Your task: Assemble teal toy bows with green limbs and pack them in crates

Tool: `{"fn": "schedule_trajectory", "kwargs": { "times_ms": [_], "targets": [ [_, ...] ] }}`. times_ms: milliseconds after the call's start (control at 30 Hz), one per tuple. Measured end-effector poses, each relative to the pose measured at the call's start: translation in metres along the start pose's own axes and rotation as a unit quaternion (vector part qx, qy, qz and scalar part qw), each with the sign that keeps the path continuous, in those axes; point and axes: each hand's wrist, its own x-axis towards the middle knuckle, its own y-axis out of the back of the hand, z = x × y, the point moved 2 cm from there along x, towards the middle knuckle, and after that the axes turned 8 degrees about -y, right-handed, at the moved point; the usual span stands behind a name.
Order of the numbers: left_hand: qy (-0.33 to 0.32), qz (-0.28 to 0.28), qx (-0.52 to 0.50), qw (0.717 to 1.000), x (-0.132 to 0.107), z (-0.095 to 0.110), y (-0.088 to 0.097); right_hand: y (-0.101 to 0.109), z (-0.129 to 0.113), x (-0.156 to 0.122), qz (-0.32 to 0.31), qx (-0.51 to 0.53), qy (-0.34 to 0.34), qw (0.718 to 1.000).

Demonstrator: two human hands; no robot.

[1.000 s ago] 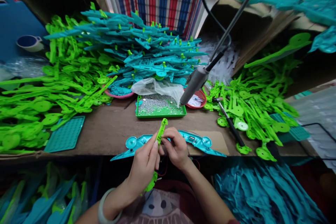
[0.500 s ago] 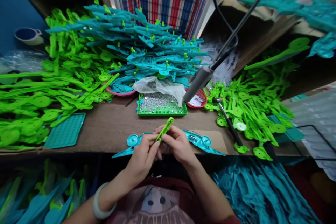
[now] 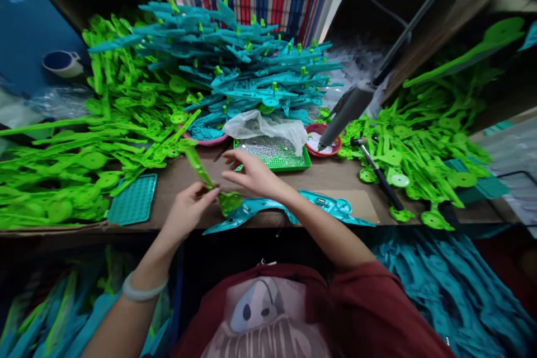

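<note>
Two hands with a green piece over the blue part

The left hand pinches the green piece just left of the blue part; the right hand hovers above it, fingers spread. A loose pinch could let the piece slip off the table edge.

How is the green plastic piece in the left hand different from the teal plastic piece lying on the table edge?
The slim green plastic piece is bright green; the wide teal plastic piece is blue-green. The green piece is held tilted above the table in the left hand; the teal piece lies flat on the brown table. The green piece looks narrower and shorter. Both are moulded plastic with round ends.
</note>
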Motion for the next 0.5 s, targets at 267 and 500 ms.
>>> {"fn": "schedule_trajectory", "kwargs": {
  "times_ms": [267,500],
  "targets": [
    [0.172,0.11,-0.258,0.945,-0.009,-0.054,0.01,0.034,0.07,-0.148,0.019,-0.356,-0.058,0.933],
    [0.16,0.205,-0.31,0.915,-0.005,-0.056,0.008,0.05,0.081,-0.168,-0.021,-0.348,-0.031,0.937]
  ]
}}
